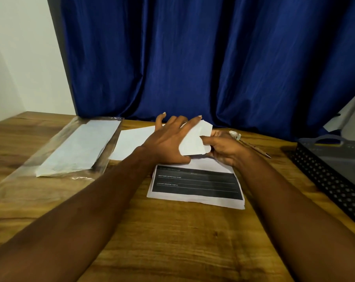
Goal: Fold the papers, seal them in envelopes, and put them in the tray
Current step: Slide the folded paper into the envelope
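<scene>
Two hands at work: both on one white paper (197, 139), held just above the stack of printed papers (197, 186) near the middle of the tabletop (172, 231).
Grip, left hand (168, 139): wide, with the fingers spread and straight across the paper's left part and the thumb by its lower edge.
Grip, right hand (225, 149): narrow, with the thumb and curled fingers pinching the paper's right edge.
Step in hand: folding, as I read it. The paper looks smaller than the sheets below and its right edge is crumpled. How many folds it has, I cannot tell.
Next move: probably pressing the crease flat. After that an envelope is needed, so one hand must let go and reach to the left.
Container, plastic sleeve (30, 169): lies at the left and holds a pile of white envelopes (80, 147). Which end is open I cannot tell.
Flat white piece (131, 145): between the sleeve and the hands; sheet or envelope, I cannot tell.
Container, tray (323, 176): dark and perforated, at the right edge, well apart from the hands. Only its grey floor shows in the part in view.
Pen (254, 148): just beyond the right hand.
</scene>
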Demonstrator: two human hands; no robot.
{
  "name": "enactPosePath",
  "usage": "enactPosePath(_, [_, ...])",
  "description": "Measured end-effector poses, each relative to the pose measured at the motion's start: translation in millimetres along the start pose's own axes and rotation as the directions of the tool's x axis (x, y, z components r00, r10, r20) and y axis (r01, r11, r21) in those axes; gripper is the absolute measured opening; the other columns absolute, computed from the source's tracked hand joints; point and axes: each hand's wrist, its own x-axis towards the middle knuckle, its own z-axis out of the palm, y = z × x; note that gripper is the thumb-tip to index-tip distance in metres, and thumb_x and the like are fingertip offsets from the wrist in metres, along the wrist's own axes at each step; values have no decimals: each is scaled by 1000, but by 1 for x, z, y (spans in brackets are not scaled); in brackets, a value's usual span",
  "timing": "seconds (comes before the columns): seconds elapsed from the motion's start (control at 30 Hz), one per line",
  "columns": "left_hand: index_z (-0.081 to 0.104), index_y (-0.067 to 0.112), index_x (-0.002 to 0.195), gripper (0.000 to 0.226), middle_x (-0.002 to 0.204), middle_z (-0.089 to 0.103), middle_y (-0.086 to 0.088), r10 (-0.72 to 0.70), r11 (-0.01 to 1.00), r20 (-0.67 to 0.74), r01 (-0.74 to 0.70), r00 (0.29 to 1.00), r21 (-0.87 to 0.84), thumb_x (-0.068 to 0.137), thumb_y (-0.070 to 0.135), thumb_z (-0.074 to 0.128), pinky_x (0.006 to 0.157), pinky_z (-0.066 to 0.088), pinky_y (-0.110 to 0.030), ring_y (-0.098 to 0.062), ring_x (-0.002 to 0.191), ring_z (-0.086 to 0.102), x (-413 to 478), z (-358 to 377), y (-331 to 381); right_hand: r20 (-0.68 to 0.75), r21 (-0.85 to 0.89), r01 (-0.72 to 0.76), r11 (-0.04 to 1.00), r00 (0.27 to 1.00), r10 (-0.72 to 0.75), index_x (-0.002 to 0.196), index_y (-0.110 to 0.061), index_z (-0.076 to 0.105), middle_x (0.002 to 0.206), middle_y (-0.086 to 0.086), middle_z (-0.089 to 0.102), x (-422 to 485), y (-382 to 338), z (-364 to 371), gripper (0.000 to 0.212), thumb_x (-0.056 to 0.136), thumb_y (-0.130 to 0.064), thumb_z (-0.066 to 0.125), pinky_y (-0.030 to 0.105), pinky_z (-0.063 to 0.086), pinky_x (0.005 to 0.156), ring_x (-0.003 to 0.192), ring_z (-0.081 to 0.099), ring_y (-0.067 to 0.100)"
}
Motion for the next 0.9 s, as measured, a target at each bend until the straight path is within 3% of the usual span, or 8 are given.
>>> enactPosePath(0.17, [3, 38, 161, 121, 147, 45, 0, -9, 1000, -33, 9, 999, 20, 69, 72, 73, 120, 2, -59, -22, 136, 41, 2, -4, -4, -98, -366, 30, 930, 993, -71, 105, -10, 74, 97, 13, 82, 0, -8, 0, 17, 91, -1, 79, 48, 66, 84, 85, 81, 32])
enactPosePath(0.37, [2, 41, 160, 125, 148, 50, -1, -57, 996, -13, 56, 998, -66, 62, 90, 64, 121, 4, -58, -25, 136, 46, 0, -7, -8, -78, -316, 48, 948, 994, -76, 109, -14, 76, 108, 10, 82, -5, -7, 3, 25, 90, 2, 79, 49, 67, 83, 94, 81, 32])
enactPosePath(0.47, [-1, 44, 159, 130, 153, 48, -1, -106, 985, 87, 116, 991, -128, 58, 94, 65, 123, 1, -57, -27, 140, 45, -3, -10, -10, -73, -278, 67, 958, 993, -91, 111, -15, 75, 110, 8, 81, -9, -7, 4, 26, 94, 4, 73, 40, 67, 77, 97, 80, 28])
enactPosePath(0.57, [8, 44, 157, 121, 153, 48, 1, -141, 977, 121, 158, 983, -141, 62, 81, 74, 122, 5, -58, -27, 140, 46, -5, -9, -13, -31, -406, 65, 911, 996, -85, 118, -14, 73, 98, 9, 82, -14, -10, 7, 22, 97, -7, 74, 27, 61, 58, 80, 81, 24])
enactPosePath(0.63, [12, 42, 156, 117, 153, 48, 0, -162, 977, 98, 173, 982, -123, 64, 76, 76, 121, 7, -58, -27, 139, 46, -5, -9, -14, -24, -496, 119, 860, 988, -151, 108, -16, 76, 85, 0, 81, -16, -12, 6, 10, 98, -17, 76, 20, 55, 52, 71, 80, 14])
enactPosePath(0.7, [13, 41, 156, 116, 152, 49, 0, -184, 976, 73, 190, 980, -101, 64, 75, 75, 121, 8, -59, -27, 139, 46, -6, -7, -15, -85, -554, 223, 802, 943, -321, 95, -16, 77, 80, -6, 79, -15, -14, -2, 6, 98, -21, 76, 22, 61, 63, 71, 76, 7])
enactPosePath(0.8, [12, 39, 156, 116, 147, 53, -1, -206, 977, 47, 208, 977, -47, 65, 78, 73, 121, 8, -61, -27, 135, 49, -8, 0, -17, -177, -756, 221, 617, 838, -516, 110, -19, 75, 102, -1, 78, -12, -5, -19, 14, 98, -26, 71, 42, 61, 94, 95, 72, 19])
enactPosePath(0.9, [12, 38, 157, 118, 145, 55, 0, -245, 969, 23, 246, 969, -10, 64, 86, 67, 120, 7, -62, -26, 134, 50, -11, 8, -19, -49, -932, 99, 349, 919, -391, 148, -33, 51, 151, 1, 59, -11, 13, -24, 62, 95, -62, 64, 49, 49, 112, 135, 55, 26])
